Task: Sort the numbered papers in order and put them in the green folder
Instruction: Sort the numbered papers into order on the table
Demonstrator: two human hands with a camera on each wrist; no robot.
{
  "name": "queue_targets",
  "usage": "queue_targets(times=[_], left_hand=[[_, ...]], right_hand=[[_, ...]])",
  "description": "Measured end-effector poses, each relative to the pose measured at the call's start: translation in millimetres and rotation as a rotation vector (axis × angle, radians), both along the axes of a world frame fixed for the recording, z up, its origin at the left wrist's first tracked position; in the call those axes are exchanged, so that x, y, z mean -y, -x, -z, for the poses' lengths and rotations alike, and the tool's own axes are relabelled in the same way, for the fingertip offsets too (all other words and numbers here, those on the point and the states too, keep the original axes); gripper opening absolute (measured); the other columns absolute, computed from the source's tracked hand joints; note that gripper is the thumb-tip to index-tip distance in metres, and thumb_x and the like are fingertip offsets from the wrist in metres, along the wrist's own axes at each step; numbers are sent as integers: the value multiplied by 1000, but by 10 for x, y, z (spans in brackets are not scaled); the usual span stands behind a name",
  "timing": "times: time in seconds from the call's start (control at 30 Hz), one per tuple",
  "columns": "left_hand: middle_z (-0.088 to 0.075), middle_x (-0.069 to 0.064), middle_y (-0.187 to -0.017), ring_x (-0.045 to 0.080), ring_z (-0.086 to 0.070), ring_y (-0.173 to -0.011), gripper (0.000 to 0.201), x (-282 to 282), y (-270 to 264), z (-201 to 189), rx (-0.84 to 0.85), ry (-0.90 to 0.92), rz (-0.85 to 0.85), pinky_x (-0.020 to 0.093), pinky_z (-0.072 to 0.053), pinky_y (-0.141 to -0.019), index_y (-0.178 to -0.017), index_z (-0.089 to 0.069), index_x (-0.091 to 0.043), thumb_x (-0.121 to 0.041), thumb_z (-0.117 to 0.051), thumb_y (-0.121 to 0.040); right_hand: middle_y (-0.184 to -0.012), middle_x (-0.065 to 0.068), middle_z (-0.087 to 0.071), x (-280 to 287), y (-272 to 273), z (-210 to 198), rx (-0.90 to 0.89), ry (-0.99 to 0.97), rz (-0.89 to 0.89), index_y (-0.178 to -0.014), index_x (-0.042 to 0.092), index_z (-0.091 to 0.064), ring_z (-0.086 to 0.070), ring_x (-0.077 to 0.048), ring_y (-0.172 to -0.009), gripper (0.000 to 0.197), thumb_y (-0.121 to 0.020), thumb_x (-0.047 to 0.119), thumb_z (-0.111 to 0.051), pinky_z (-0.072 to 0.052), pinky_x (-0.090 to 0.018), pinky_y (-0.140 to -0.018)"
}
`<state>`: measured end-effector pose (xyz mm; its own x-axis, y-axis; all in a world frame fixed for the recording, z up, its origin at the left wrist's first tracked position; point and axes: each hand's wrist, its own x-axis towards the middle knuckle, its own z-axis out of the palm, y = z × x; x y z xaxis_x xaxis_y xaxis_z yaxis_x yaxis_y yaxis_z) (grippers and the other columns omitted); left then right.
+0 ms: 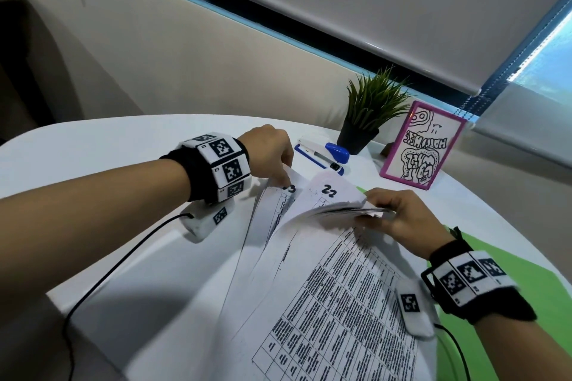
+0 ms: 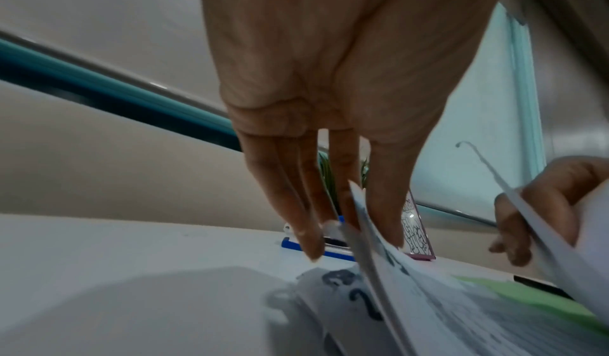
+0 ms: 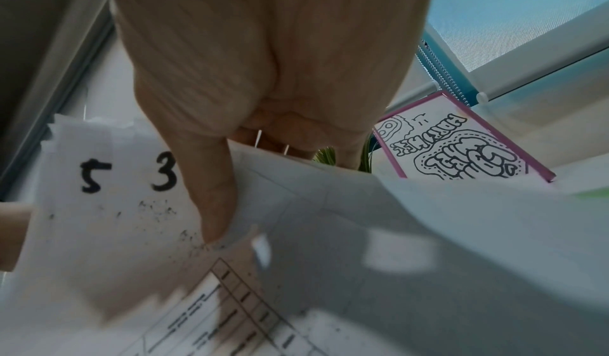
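Observation:
Printed sheets [image 1: 340,303] lie fanned on the white table [image 1: 108,145], over the green folder [image 1: 532,288]. My right hand [image 1: 390,213] grips a lifted stack of papers [image 1: 340,204] by its far edge, thumb on top; the top sheet is marked 22 [image 1: 328,190]. My left hand [image 1: 272,155] reaches down onto the far corner of the left-hand sheets, beside a handwritten number ending in 3 [image 1: 290,189]. In the left wrist view its fingers [image 2: 309,231] and thumb pinch the raised corner of a sheet [image 2: 365,231]. In the right wrist view my thumb [image 3: 214,192] presses on the stack.
A blue and white stapler [image 1: 322,155], a small potted plant [image 1: 368,120] and a pink-framed drawing [image 1: 424,145] stand at the far side of the table, just beyond the papers. Cables run from both wrist cameras across the near side of the table.

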<state>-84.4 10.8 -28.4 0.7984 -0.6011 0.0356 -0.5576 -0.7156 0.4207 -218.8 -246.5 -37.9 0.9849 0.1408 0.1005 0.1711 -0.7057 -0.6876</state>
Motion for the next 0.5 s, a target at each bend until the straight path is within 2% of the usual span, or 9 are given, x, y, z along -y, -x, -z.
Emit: queue_targets(times=[0.1,0.2,0.27,0.37,0.5], left_hand=[[-67,-2,-81,20,-59,-83,21,4,43,4,73,-24,5,26,-41,-65,-84,-75,-19,-38,-76,-76],[-69,-1,-87,20,-61,-90,20,3,49,-5,153,7,24,30,-46,-70,-83,-76,-22,-42,-70,-81],[-67,-2,-95,20,-58,-92,21,2,57,-22,198,56,81,35,-48,-76,-83,-76,-23,-43,-69,-82],[-59,-7,-93,18,-54,-90,20,12,82,-65,291,87,158,32,-41,-71,-82,-74,-20,-39,-69,-85],[-55,-8,-88,18,-46,-78,33,43,118,-85,373,-42,156,31,-33,-62,-74,-61,-20,-47,-56,-92]], right_hand=[[-99,-4,-71,-6,-17,29,-5,21,44,-76,9,-74,-65,-9,-92,11,-75,1,-80,-47,-22,-87],[-110,1,-69,-17,-15,33,-3,61,75,-75,11,-74,-63,-2,-101,11,-74,3,-80,-43,-11,-91],[-100,-3,-71,-23,-7,20,13,70,65,-77,7,-73,-65,-6,-93,8,-75,3,-80,-46,-14,-85],[-81,-8,-72,-37,15,-15,14,67,36,-82,6,-74,-64,-19,-78,7,-78,2,-78,-48,-24,-74],[-77,-1,-75,-36,32,-23,-11,67,35,-84,13,-77,-65,-10,-72,13,-78,2,-78,-49,-21,-70]])
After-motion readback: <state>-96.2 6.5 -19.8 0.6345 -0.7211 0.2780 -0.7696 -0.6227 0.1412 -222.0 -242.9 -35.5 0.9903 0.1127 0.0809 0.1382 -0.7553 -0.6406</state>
